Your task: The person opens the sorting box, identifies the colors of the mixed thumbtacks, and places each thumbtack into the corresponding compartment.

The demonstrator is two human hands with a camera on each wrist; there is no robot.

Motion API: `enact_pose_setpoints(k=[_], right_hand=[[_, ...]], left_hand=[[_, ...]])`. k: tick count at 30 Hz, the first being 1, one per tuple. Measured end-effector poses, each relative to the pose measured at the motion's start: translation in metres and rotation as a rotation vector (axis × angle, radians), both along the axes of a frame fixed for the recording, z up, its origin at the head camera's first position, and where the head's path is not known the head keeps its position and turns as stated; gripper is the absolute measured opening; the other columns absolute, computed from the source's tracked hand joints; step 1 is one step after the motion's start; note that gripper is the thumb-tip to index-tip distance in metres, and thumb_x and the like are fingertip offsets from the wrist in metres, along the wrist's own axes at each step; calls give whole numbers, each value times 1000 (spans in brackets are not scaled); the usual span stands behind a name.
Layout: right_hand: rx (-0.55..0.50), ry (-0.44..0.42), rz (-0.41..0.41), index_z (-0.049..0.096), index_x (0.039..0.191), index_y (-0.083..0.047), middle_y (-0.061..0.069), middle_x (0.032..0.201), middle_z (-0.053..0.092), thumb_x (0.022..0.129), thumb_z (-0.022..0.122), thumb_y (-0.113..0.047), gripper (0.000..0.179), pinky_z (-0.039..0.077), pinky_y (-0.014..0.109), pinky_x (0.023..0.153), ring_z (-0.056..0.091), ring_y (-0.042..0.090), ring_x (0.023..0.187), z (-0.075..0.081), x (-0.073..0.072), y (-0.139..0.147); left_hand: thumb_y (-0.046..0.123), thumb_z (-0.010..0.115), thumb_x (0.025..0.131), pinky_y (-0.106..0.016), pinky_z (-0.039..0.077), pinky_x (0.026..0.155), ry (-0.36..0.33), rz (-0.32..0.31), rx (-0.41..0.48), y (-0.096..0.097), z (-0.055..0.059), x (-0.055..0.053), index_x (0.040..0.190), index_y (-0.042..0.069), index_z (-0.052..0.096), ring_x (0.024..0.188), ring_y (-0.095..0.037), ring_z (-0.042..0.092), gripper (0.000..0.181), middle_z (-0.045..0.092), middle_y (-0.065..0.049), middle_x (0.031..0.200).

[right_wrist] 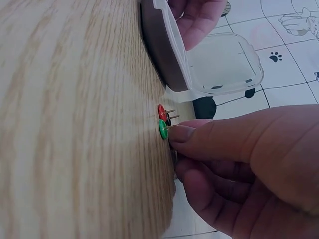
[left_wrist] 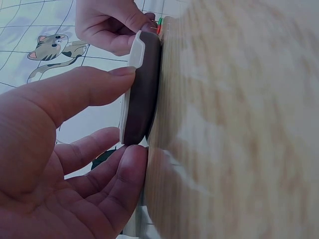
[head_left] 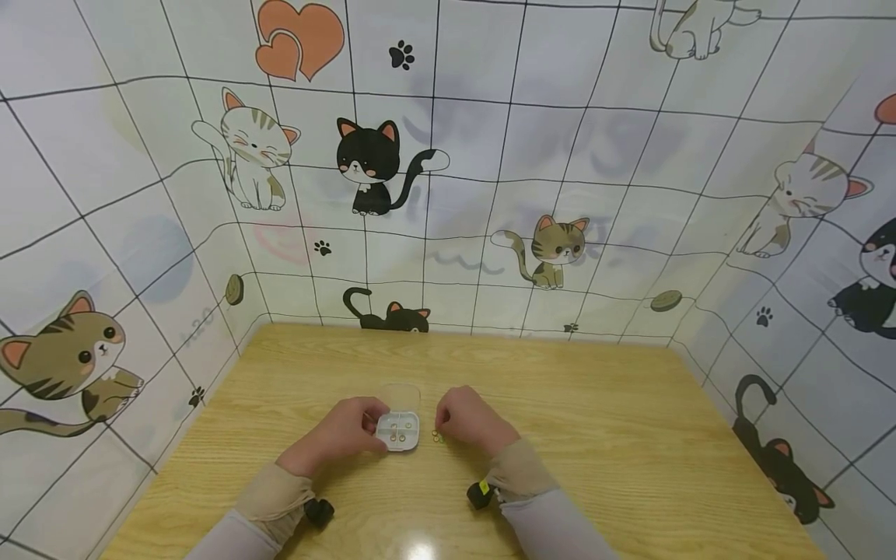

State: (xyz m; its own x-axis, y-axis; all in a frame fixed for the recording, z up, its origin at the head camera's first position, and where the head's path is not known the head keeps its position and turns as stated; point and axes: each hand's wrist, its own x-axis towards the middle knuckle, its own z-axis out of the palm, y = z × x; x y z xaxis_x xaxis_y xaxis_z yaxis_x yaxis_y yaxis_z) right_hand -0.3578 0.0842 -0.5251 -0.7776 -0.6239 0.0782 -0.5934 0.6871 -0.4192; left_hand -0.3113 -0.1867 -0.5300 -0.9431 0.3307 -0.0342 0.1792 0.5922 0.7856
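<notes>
A small compartment box (head_left: 397, 442), white inside with a dark outer shell (left_wrist: 143, 92), stands on the table with its clear lid (right_wrist: 224, 64) swung back. Small thumbtacks show inside its compartments in the head view. My left hand (head_left: 348, 425) grips the box's left side, thumb at the rim and fingers against the opposite edge. To the right of the box, a red thumbtack (right_wrist: 161, 112), a green thumbtack (right_wrist: 163, 130) and a dark one partly behind them have their pins pointing up. My right hand (head_left: 467, 416) has its thumb and curled fingers at the green tack's pin, pinching there.
The wooden table (head_left: 595, 435) extends around both hands. Behind and beside it hang cat-patterned wall sheets (head_left: 476, 171). A black wrist camera (head_left: 319, 512) sits at the left wrist, another black camera (head_left: 480, 494) at the right.
</notes>
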Motion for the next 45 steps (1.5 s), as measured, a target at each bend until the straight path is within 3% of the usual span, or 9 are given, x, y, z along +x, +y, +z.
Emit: enact_pose_setpoints(k=[6,14,25,36,45], right_hand=[[5,39,2,73,68,-17,-11,67,62,87,76,0,26,45,21,65,47,3,64,-1,1,-1],[-22,56,-9,74,68,-15,-10,66,62,83,70,4,25,44,22,64,47,3,63,2,2,-1],[-73,-4,-57,77,77,-16,-7,78,71,90,71,-4,19,51,25,75,56,3,73,-4,-2,1],[-250,-127,-139,81,84,-17,-8,84,74,95,73,-10,16,53,26,79,60,4,78,-3,-5,4],[-498,-267,-227,83,97,-7,2,91,77,98,74,-12,10,52,24,78,61,7,82,-19,-14,9]], left_hand=[[9,94,74,-26,50,73,4,-3,3,0,-2,0,119,3,72,88,-18,61,51,70,-4,98],[9,94,74,-26,50,73,16,-6,3,-1,-4,-1,119,3,72,88,-18,61,50,69,-3,97],[7,93,74,-25,51,73,15,-10,13,-1,-3,-1,118,2,71,89,-19,62,49,70,-5,98],[6,93,74,-25,50,74,13,-4,11,-1,-3,0,119,1,71,89,-19,61,50,69,-4,96],[6,92,74,-25,51,75,-3,2,23,0,-1,1,121,0,70,90,-18,62,52,70,-5,97]])
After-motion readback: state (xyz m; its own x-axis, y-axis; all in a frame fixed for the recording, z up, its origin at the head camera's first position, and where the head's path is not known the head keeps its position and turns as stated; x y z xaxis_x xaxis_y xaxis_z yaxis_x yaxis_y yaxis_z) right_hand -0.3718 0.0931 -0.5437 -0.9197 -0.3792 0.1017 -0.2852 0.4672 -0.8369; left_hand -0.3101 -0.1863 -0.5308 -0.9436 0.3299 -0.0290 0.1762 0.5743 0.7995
